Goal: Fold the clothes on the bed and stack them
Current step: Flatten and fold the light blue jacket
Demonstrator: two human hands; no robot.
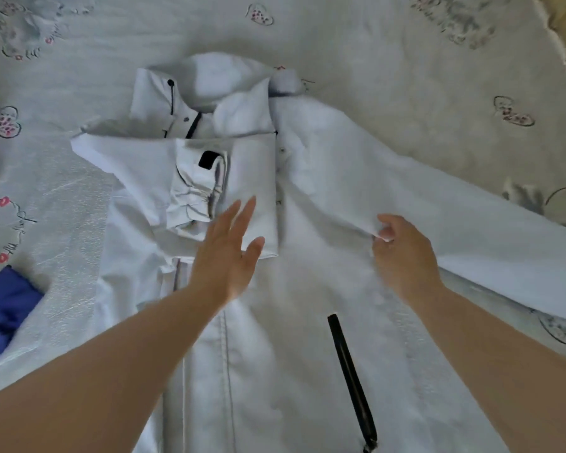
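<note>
White jacket (307, 322) beneath both hands: left hand (229, 253) flat, fingers spread; right hand (402, 253) pinching its sleeve (455, 223).

Pale bedsheet (406, 44) with heart and flower prints is covering the bed; soft daylight is falling evenly.

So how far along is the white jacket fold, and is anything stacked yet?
Partly done. The white jacket lies flat on the bed with its left sleeve already folded across the chest. In hand: the left hand is open over that fold, while the right hand pinches the right sleeve, still spread outward. Left: that sleeve, the body fold, stacking. The blue garment looks unfolded; no stack shows.
</note>
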